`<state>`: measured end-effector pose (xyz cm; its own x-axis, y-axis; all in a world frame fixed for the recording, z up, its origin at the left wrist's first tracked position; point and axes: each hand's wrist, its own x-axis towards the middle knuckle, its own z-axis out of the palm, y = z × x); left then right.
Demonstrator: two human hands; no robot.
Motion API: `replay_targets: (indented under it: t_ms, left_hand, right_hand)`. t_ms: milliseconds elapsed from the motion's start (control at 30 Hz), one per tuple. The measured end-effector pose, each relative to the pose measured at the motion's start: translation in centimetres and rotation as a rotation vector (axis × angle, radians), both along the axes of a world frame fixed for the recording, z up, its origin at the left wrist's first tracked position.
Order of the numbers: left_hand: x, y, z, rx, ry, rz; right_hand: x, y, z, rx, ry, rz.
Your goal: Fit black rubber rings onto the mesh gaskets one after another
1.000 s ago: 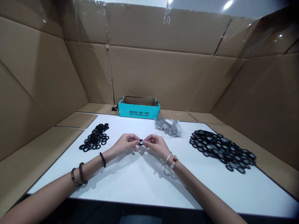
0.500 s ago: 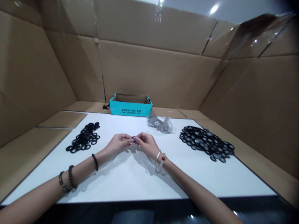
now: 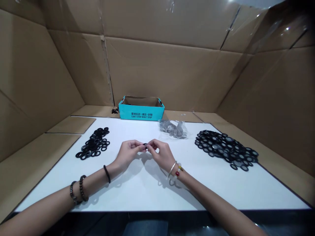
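Observation:
Over the middle of the white table (image 3: 137, 193), my left hand (image 3: 129, 152) and my right hand (image 3: 161, 154) meet at the fingertips. Both pinch one small black ring (image 3: 145, 145) between thumb and fingers, and the fingers cover most of it. A pile of black rings (image 3: 94, 144) lies to the left of my left hand. On the right, beyond my right hand, is a larger pile of black rings with pale grey discs in their centres (image 3: 223, 147). A clear plastic bag of grey discs (image 3: 173, 128) rests behind my right hand.
A turquoise open box (image 3: 141, 112) stands at the table's back edge. Left of it, several small black pieces (image 3: 115, 110) lie on cardboard. Tall cardboard walls (image 3: 159, 72) enclose the back and both sides.
The view has tilted down and shifted slightly, so everything sits a little further right. Both hands keep their pinch on the ring, which looks slightly turned.

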<state>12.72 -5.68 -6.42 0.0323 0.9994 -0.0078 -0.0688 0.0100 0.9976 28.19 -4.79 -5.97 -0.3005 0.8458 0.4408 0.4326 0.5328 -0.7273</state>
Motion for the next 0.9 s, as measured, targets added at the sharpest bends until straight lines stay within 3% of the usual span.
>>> replay_targets:
  t_ms: [367,667,900]
  left_hand:
    - [-0.1,-0.6,1.3,0.174,0.230,-0.018]
    - [-0.4,-0.5,1.8,0.125,0.223,-0.043]
    - [-0.3,-0.1,1.2,0.040,0.143,-0.088]
  right_hand:
    - [1.0,-0.2,1.6,-0.098,-0.034,0.077]
    - [1.4,0.1,1.9,-0.198,-0.061,0.153]
    - [1.8,0.6,1.5,-0.338,-0.018,0.227]
